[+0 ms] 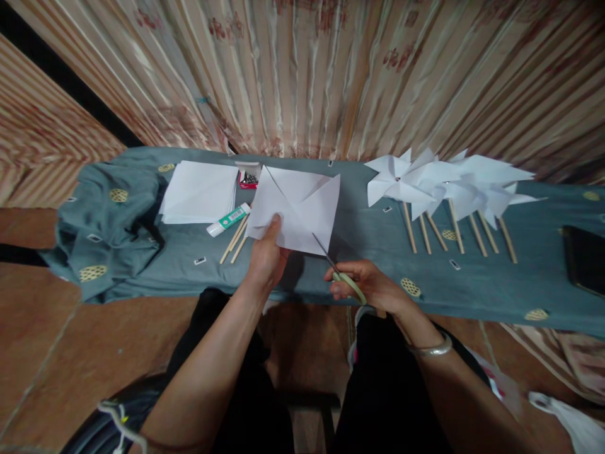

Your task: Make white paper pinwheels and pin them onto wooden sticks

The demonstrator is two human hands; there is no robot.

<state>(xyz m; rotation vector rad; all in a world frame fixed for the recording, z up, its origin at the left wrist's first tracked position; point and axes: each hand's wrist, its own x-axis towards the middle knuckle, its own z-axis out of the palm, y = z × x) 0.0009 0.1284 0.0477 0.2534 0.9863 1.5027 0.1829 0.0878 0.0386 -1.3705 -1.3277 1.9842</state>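
As the left hand (267, 255) pinches a four-sided white paper sheet (302, 221) above a grey-green cloth-covered worktop (357, 221), the right hand (373, 285) — nearer its lower right corner — grips pale-green-handled metal scissors (348, 280), fingers curled, blades pointing diagonally toward the sheet's centre.

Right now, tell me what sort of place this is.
Probably a room at home serving as a craft spot: the scissors, the row of paper pinwheels and the patterned curtain suggest it.
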